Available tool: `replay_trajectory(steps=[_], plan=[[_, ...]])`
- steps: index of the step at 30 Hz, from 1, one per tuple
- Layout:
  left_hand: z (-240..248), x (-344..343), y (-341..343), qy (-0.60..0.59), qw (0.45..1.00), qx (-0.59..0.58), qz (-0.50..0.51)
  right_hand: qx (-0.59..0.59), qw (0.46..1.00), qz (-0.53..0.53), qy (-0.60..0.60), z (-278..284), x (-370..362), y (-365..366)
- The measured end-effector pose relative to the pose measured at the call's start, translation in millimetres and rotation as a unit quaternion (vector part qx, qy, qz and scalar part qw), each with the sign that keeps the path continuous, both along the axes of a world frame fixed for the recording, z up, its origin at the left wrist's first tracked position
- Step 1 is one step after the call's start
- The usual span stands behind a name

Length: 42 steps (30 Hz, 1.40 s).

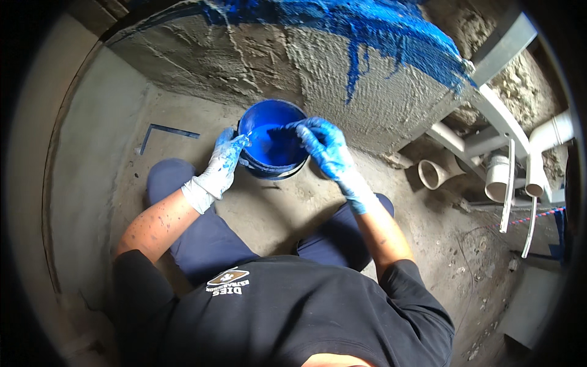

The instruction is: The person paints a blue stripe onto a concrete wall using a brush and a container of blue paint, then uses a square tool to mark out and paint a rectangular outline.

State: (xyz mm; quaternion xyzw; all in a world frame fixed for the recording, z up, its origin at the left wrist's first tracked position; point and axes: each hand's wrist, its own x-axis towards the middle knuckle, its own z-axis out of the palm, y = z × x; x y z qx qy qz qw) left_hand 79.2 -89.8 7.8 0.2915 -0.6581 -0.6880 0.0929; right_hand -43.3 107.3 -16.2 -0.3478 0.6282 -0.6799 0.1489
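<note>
A blue bucket (269, 115) sits in front of the person's knees, close to the foot of the rough plastered wall (257, 61); its base is hidden beneath its body, so whether it rests fully on the floor (266, 214) cannot be told. The left hand (221, 162), in a pale glove smeared with blue, has its grip closed on the bucket's near-left rim, though some of its fingers are lost from sight around the wall. The right hand (327, 150), its glove far bluer, is at the opposite side, fingers bent in over the opening; a dark shape at their tips blurs into the blue paint (273, 147), and I cannot tell whether that grip holds anything or how far it is closed. The depth of the paint is equally unclear. Behind, a blue coat (342, 21) on the wall's upper part is cut off by the picture's top edge. A dark angled strip (174, 131) lies on the floor at left. At right, pale pipes (550, 131) overlap one another and partly fade into shadow, and the dark shirt (275, 312) covers the upper parts of the trouser legs (208, 244).
</note>
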Motion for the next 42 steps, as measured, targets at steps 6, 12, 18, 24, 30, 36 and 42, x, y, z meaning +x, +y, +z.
replay_trajectory(steps=[6, 12, 18, 24, 30, 36, 42], plan=[[-54, 21, -85, -0.160, 0.978, 0.093, 0.095, 0.049, 0.998, 0.009, -0.024, -57, 21, -89], [-141, -5, -203, -0.194, 0.974, 0.110, -0.043, 0.122, 0.988, -0.013, -0.097, -118, 32, -176], [-218, -56, -300, -0.200, 0.952, 0.126, -0.195, 0.208, 0.969, -0.133, -0.011, -181, 34, -265], [-297, -88, -353, -0.264, 0.916, 0.174, -0.249, 0.285, 0.946, -0.154, 0.007, -250, 50, -342], [-342, -105, -392, -0.244, 0.876, 0.131, -0.395, 0.356, 0.917, -0.181, 0.000, -250, 72, -369], [-324, -124, -387, -0.229, 0.824, -0.056, -0.514, 0.317, 0.891, -0.322, -0.047, -230, 88, -366], [-337, -109, -401, -0.186, 0.800, -0.264, -0.506, 0.291, 0.891, -0.348, -0.016, -241, 88, -369]])
